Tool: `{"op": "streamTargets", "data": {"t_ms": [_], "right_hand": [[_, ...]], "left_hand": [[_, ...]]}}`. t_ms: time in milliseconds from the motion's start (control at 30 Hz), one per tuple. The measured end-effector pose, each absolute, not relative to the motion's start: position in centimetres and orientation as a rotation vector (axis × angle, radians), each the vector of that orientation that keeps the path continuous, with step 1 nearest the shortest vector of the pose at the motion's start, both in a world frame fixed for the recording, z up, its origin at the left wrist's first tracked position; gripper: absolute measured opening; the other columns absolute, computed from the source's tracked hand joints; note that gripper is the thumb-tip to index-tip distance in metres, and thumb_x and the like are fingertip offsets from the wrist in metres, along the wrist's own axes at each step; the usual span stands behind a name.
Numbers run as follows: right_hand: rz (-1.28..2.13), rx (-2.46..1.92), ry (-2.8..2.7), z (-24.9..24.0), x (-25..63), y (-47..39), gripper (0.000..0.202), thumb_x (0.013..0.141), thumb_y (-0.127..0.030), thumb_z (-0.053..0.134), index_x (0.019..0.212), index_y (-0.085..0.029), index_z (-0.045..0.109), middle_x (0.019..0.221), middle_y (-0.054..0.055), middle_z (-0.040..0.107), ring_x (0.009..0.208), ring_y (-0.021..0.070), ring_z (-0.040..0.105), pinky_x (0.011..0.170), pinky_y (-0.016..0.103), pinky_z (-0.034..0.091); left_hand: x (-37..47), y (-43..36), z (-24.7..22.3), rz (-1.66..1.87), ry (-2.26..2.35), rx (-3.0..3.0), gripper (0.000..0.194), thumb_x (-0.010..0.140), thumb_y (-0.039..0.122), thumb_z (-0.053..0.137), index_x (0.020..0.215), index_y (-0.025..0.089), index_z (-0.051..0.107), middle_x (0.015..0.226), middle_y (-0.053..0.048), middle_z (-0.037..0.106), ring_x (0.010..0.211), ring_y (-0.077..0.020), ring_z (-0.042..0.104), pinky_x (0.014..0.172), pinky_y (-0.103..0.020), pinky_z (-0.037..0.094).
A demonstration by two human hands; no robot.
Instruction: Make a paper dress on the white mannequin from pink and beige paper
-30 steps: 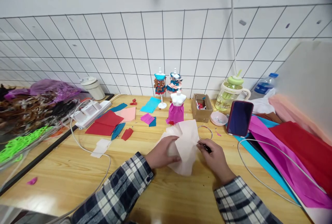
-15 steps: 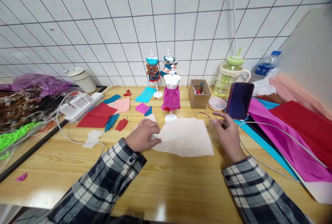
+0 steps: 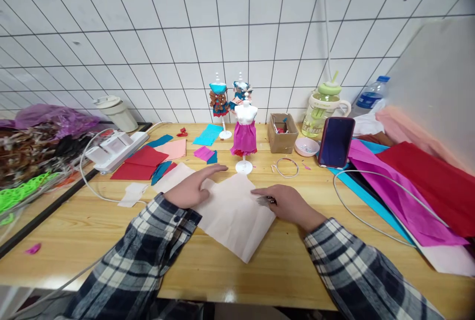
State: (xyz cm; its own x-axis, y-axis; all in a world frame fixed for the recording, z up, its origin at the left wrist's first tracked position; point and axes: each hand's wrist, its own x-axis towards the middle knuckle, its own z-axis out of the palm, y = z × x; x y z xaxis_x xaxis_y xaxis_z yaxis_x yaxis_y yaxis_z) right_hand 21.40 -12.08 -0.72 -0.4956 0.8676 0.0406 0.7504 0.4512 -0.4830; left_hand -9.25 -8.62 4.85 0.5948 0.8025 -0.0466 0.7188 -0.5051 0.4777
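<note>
A pale pink sheet of thin cloth or paper [image 3: 237, 221] lies at an angle in front of me, one corner toward the table's front edge. My left hand [image 3: 189, 186] rests on its left part, fingers stretched out and thumb apart. Another pale piece [image 3: 177, 176] shows just beyond that hand. At the sheet's right edge my right hand [image 3: 291, 205] is closed around a small metal tool with a dark handle [image 3: 267, 200], which looks like small scissors; the fingers partly hide it. Behind the sheet stands a small white dress form [image 3: 245, 114] in a magenta skirt [image 3: 244, 138].
Two dressed mini forms [image 3: 218, 100] stand farther back. A cardboard box [image 3: 282, 134], pink dish [image 3: 307, 147], propped phone [image 3: 336, 142] and wire-like ring [image 3: 287, 167] are at right. Red cloth [image 3: 139, 161] and a power strip [image 3: 120, 152] lie left; coloured sheets [image 3: 404, 191] lie right.
The pale sheet has turned and come nearer to me. My left hand has opened out over it. My right hand has moved left from beside the ring to the sheet's edge.
</note>
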Motion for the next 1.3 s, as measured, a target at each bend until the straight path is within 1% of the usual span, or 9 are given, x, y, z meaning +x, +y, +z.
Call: {"op": "streamTargets", "data": {"t_ms": [100, 233, 400, 533, 700, 900, 1067, 1233, 1300], "right_hand": [[0.566, -1.370, -2.484, -0.8, 21.6, -12.1, 0.033, 0.082, -0.018, 0.059, 0.109, -0.032, 0.070, 0.103, 0.000, 0.073, 0.096, 0.0210, 0.065, 0.079, 0.030, 0.045], [0.465, -1.414, -2.467, -0.7, 22.6, -11.9, 0.012, 0.085, -0.023, 0.058, 0.090, -0.025, 0.070, 0.090, 0.003, 0.069, 0.087, 0.0196, 0.064, 0.073, 0.029, 0.044], [0.546, -1.258, -2.171, -0.4, 25.5, -11.4, 0.008, 0.085, -0.024, 0.053, 0.085, -0.021, 0.061, 0.121, 0.008, 0.061, 0.106, 0.0221, 0.059, 0.085, 0.033, 0.045], [0.656, -1.402, -1.860, 0.1, 28.0, -11.0, 0.018, 0.089, -0.038, 0.049, 0.087, -0.022, 0.057, 0.076, 0.002, 0.065, 0.071, 0.0191, 0.059, 0.065, 0.030, 0.043], [0.628, -1.385, -1.784, 1.5, 29.3, -11.1, 0.020, 0.083, -0.041, 0.056, 0.079, -0.021, 0.059, 0.082, 0.004, 0.063, 0.080, 0.0204, 0.058, 0.070, 0.031, 0.043], [1.042, -1.457, -1.756, 3.8, 30.6, -9.7, 0.026, 0.081, -0.045, 0.055, 0.082, -0.020, 0.056, 0.070, -0.002, 0.054, 0.062, 0.0132, 0.047, 0.055, 0.024, 0.038], [0.649, -1.714, -1.994, 3.9, 31.8, -5.9, 0.021, 0.083, -0.038, 0.053, 0.081, -0.019, 0.062, 0.071, 0.002, 0.061, 0.066, 0.0165, 0.054, 0.060, 0.028, 0.040], [-0.091, -1.854, -1.667, 1.9, 30.6, -5.7, 0.031, 0.088, -0.028, 0.045, 0.112, -0.019, 0.063, 0.113, 0.013, 0.062, 0.098, 0.0259, 0.059, 0.078, 0.035, 0.043], [-0.148, -1.793, -1.535, 1.2, 29.8, -7.1, 0.035, 0.092, -0.029, 0.039, 0.117, -0.017, 0.061, 0.113, 0.014, 0.062, 0.102, 0.0270, 0.058, 0.081, 0.036, 0.044]], "left_hand": [[-7.5, -8.6, 3.5, 0.332, 1.188, 2.392, 0.066, 0.080, 0.027, 0.058, 0.143, 0.019, 0.039, 0.147, -0.011, 0.045, 0.134, -0.0272, 0.042, 0.112, -0.043, 0.032], [-6.5, -8.1, 1.2, 0.165, 1.202, 2.484, 0.047, 0.070, 0.045, 0.075, 0.110, 0.023, 0.065, 0.112, -0.008, 0.065, 0.111, -0.0287, 0.056, 0.105, -0.049, 0.032], [-7.5, -7.3, 1.2, 0.367, 1.229, 2.458, 0.024, 0.076, 0.040, 0.068, 0.087, 0.019, 0.062, 0.094, -0.004, 0.066, 0.095, -0.0219, 0.059, 0.100, -0.042, 0.037], [-8.4, -7.0, 2.0, 0.491, 1.376, 2.289, 0.028, 0.080, 0.044, 0.058, 0.093, 0.019, 0.058, 0.093, -0.004, 0.066, 0.089, -0.0210, 0.060, 0.087, -0.035, 0.044], [-8.6, -7.1, 2.8, 0.420, 1.400, 2.231, 0.032, 0.083, 0.048, 0.054, 0.092, 0.019, 0.062, 0.091, -0.002, 0.068, 0.084, -0.0202, 0.061, 0.079, -0.029, 0.044], [-8.9, -7.4, 4.0, 0.316, 1.277, 2.139, 0.041, 0.082, 0.056, 0.056, 0.094, 0.018, 0.065, 0.091, -0.003, 0.069, 0.083, -0.0198, 0.061, 0.073, -0.026, 0.043], [-8.7, -7.5, 3.3, 0.114, 1.219, 2.101, 0.039, 0.073, 0.053, 0.065, 0.092, 0.018, 0.068, 0.088, -0.001, 0.070, 0.080, -0.0196, 0.062, 0.069, -0.024, 0.042], [-8.8, -7.4, 2.9, 0.096, 1.242, 2.035, 0.037, 0.077, 0.051, 0.059, 0.090, 0.018, 0.069, 0.086, -0.001, 0.072, 0.079, -0.0204, 0.063, 0.067, -0.025, 0.042], [-9.2, -7.3, 3.2, 0.092, 1.253, 2.023, 0.039, 0.076, 0.051, 0.060, 0.097, 0.018, 0.069, 0.094, -0.002, 0.073, 0.085, -0.0221, 0.064, 0.072, -0.026, 0.044]]}}
